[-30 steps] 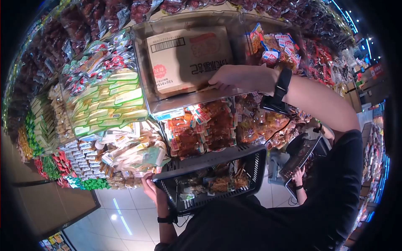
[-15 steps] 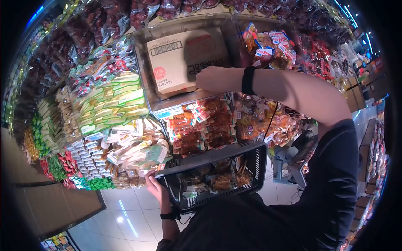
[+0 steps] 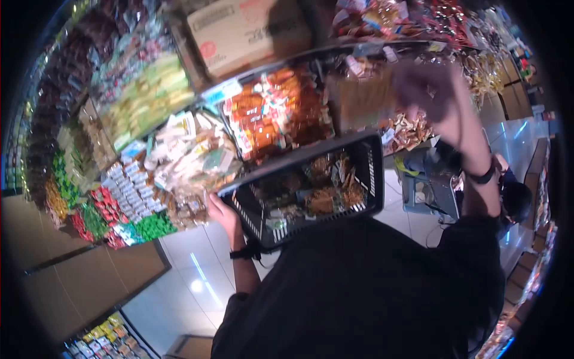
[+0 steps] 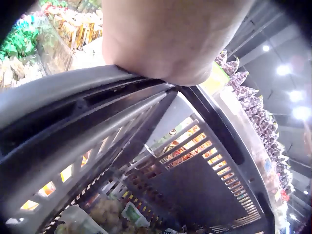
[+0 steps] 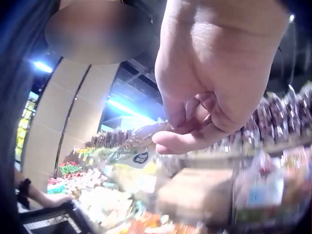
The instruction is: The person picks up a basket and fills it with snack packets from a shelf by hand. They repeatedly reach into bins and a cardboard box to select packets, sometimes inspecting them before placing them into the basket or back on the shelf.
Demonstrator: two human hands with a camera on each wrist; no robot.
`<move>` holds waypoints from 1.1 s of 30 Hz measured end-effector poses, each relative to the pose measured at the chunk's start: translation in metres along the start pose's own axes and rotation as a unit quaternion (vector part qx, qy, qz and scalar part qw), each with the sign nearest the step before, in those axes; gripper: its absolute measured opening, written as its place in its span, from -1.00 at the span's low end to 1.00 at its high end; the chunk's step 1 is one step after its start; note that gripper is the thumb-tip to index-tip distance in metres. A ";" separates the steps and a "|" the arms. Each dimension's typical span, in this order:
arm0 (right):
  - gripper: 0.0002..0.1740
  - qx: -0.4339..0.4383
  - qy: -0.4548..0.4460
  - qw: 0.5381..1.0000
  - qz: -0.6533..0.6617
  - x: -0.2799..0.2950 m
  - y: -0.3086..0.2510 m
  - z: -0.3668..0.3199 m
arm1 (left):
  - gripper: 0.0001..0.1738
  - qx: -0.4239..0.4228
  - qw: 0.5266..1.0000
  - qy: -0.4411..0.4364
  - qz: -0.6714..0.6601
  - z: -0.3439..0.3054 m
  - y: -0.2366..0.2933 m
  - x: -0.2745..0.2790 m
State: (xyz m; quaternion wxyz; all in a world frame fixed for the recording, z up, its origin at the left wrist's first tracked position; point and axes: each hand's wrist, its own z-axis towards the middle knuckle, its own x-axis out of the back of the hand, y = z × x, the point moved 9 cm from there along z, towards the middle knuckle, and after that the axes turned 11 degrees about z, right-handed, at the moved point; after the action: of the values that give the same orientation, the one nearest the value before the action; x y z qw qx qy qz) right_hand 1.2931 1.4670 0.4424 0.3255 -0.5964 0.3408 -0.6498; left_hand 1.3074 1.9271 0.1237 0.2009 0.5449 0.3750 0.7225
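Observation:
My left hand [image 3: 222,214] grips the rim of a black slotted shopping basket [image 3: 380,179] at its left end; in the left wrist view the wrist [image 4: 170,44] lies over that rim. Several clear food packets [image 3: 326,200] lie in the basket. To the right, my right hand [image 3: 427,90] is blurred above the packet bins. Its fingers are curled in the right wrist view and pinch a clear plastic packet [image 5: 148,130] with a dark printed mark. A blurred brown patch beside the hand in the head view looks like this packet; its contents are too smeared to name.
A cardboard box [image 3: 242,30] sits in a bin at the top. Red-brown packets [image 3: 278,113] fill the bin before the basket, with pale packets [image 3: 194,149] to its left. Another person [image 3: 514,200] and a grey cart [image 3: 418,191] are at the right.
My right hand has left the front edge of the cardboard box and swung right, over the other bins, with a packet in its fingers. My left hand keeps its hold on the basket.

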 end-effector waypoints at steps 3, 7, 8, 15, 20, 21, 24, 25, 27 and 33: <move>-0.79 -0.047 -0.085 0.984 0.148 -0.075 0.117 -0.046 | -0.55 -0.058 0.998 0.021 0.012 0.004 0.004 0.003; -0.77 -0.053 -0.087 0.983 -0.150 -0.171 0.253 -0.119 | -0.65 -0.083 0.994 0.063 0.015 0.001 0.021 0.014; -0.76 -0.056 -0.098 0.986 -0.124 -0.176 0.243 -0.128 | -0.67 -0.086 0.993 0.071 0.022 0.002 0.030 0.022; -0.84 -0.207 0.051 0.977 -0.022 -0.140 0.262 -0.156 | -0.63 -0.326 0.944 -0.014 0.039 0.044 0.300 0.056; -0.75 -0.029 0.229 0.972 -0.050 -0.123 0.269 -0.173 | -0.15 -0.522 0.820 -0.071 0.225 0.149 0.378 -0.071; -0.62 -0.005 0.264 0.964 -0.029 -0.123 0.266 -0.176 | 0.11 -0.468 0.826 -0.150 0.275 0.175 0.369 -0.104; -0.31 0.012 0.290 0.957 0.008 -0.140 0.277 -0.183 | 0.40 -0.382 0.767 -0.188 0.480 0.226 0.338 -0.161; -0.29 -0.011 0.284 0.959 -0.021 -0.147 0.285 -0.185 | 0.40 -0.384 0.765 -0.186 0.483 0.217 0.347 -0.161; -0.26 -0.047 0.265 0.961 -0.064 -0.152 0.295 -0.188 | 0.67 -0.328 0.730 -0.187 0.570 0.207 0.347 -0.160; -0.28 -0.036 0.306 0.951 -0.035 -0.152 0.307 -0.189 | 0.78 -0.377 0.714 -0.157 0.569 0.202 0.355 -0.162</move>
State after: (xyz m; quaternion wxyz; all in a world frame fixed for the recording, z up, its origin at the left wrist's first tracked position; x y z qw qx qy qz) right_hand 1.1215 1.4334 0.0926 0.1610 -0.3919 0.4266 -0.7991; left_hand 1.5919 1.6527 0.3163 -0.0032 0.6400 -0.3464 0.6859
